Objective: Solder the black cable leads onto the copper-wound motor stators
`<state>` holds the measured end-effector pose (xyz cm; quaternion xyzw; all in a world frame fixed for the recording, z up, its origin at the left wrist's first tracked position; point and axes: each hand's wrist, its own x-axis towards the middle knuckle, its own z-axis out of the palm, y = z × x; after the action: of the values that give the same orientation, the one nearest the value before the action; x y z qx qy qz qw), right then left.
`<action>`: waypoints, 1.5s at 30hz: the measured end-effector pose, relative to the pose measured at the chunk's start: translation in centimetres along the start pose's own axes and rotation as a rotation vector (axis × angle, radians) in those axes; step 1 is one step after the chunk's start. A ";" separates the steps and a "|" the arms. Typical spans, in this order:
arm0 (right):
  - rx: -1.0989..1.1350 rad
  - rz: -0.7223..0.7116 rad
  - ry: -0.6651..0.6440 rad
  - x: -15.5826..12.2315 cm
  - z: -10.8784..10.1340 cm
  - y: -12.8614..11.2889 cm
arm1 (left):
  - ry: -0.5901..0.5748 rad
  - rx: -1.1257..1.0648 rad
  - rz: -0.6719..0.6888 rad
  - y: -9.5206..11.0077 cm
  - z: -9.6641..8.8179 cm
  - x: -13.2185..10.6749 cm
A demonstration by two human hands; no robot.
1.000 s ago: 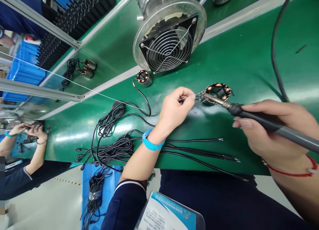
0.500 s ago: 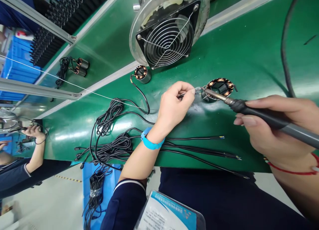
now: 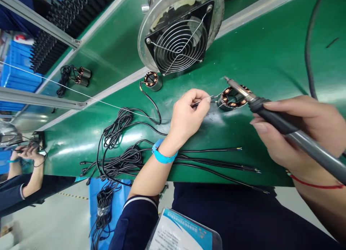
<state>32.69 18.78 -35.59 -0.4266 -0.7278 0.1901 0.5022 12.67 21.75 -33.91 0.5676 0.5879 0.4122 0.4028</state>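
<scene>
My left hand (image 3: pixel 190 111), in the middle of the bench, is closed in a pinch on a black cable, with thin wires reaching from the fingertips to a motor stator (image 3: pixel 229 100). The stator is a ring with copper windings, standing on the green bench just beyond those fingertips. In my right hand (image 3: pixel 302 131) is a soldering iron (image 3: pixel 273 116) with a dark grip. Its metal tip points up and left above the stator, apart from the wires. A thin pale strand of solder wire (image 3: pixel 108 104) runs from the upper left toward my left hand.
A round fan with a wire guard (image 3: pixel 180 51) stands behind the stator. Nearby is a second stator (image 3: pixel 152 81) with a cable. Coiled black cables (image 3: pixel 119 125) lie on the left, and stripped cable ends (image 3: pixel 243 167) near the front edge. A co-worker's hands (image 3: pixel 31 152) are at far left.
The soldering iron's tip has lifted off the wires beside the stator and moved up and slightly right. My left hand stays nearly still. The co-worker's hands have come together.
</scene>
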 end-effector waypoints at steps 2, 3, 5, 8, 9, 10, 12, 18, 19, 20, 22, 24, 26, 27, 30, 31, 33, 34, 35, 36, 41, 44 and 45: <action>0.010 -0.008 -0.001 -0.1 -0.1 -0.1 | 0.003 -0.002 0.006 0.0 0.0 0.0; 0.019 -0.012 0.015 -0.2 -0.1 0.0 | 0.005 0.000 0.002 0.0 0.0 0.0; 0.035 -0.022 0.049 -0.4 -0.1 0.1 | 0.009 0.006 -0.009 -0.1 0.0 0.0; 0.032 -0.035 0.041 -0.5 -0.1 0.2 | 0.009 0.000 -0.017 -0.1 0.0 0.0; 0.030 -0.039 0.028 -0.5 -0.1 0.2 | 0.010 -0.002 -0.017 -0.1 0.1 0.0; 0.025 -0.043 0.017 -0.5 -0.1 0.2 | 0.011 -0.004 -0.015 -0.1 0.1 0.1; 0.014 -0.045 0.012 -0.5 -0.1 0.1 | 0.015 -0.010 -0.008 -0.1 0.1 0.1; 0.025 0.007 0.003 -0.4 -0.2 -0.1 | 0.014 -0.010 -0.013 0.0 0.1 0.0; 0.025 0.009 -0.003 -0.5 -0.2 -0.1 | 0.013 -0.006 -0.019 0.0 0.1 0.0; 0.028 0.003 0.000 -0.5 -0.2 0.0 | 0.011 -0.005 -0.023 0.0 0.1 0.0; 0.024 -0.029 0.038 -0.6 -0.1 0.0 | 0.007 -0.004 -0.028 0.0 0.1 0.0; 0.000 -0.043 0.070 -0.5 -0.1 0.0 | 0.007 -0.005 -0.034 0.1 0.1 0.0; -0.043 -0.015 0.047 -0.2 -0.2 -0.4 | 0.007 -0.011 -0.040 0.1 0.2 0.0; -0.074 0.000 0.026 0.0 -0.3 -0.8 | 0.008 -0.014 -0.042 0.1 0.2 0.0; -0.174 0.031 -0.035 1.1 -0.8 -2.0 | 0.005 -0.015 -0.032 0.0 0.2 0.0; -0.201 0.047 -0.067 1.6 -0.9 -2.4 | 0.006 -0.016 -0.022 0.0 0.1 0.0; -0.226 0.095 -0.124 2.6 -1.1 -2.8 | 0.004 -0.022 -0.003 -0.1 0.1 -0.1; -0.224 0.106 -0.146 3.1 -1.1 -2.8 | 0.005 -0.024 0.001 -0.1 0.1 -0.1; -0.215 0.110 -0.159 3.5 -1.0 -2.6 | 0.005 -0.023 0.001 -0.1 0.1 -0.1; -0.198 0.109 -0.172 3.9 -0.7 -2.3 | 0.004 -0.018 -0.003 -0.1 0.1 -0.1; -0.079 0.010 -0.203 3.8 1.2 0.1 | 0.005 0.010 -0.015 0.1 0.1 0.0; -0.071 -0.036 -0.205 2.9 1.9 1.0 | 0.007 -0.001 -0.007 0.1 0.1 0.0; -0.080 -0.039 -0.215 2.7 2.0 1.2 | 0.009 -0.005 -0.005 0.1 0.1 0.0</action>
<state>31.05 21.92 -35.73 -0.4091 -0.7926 0.1959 0.4075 12.82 21.80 -33.81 0.5631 0.5903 0.4152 0.4025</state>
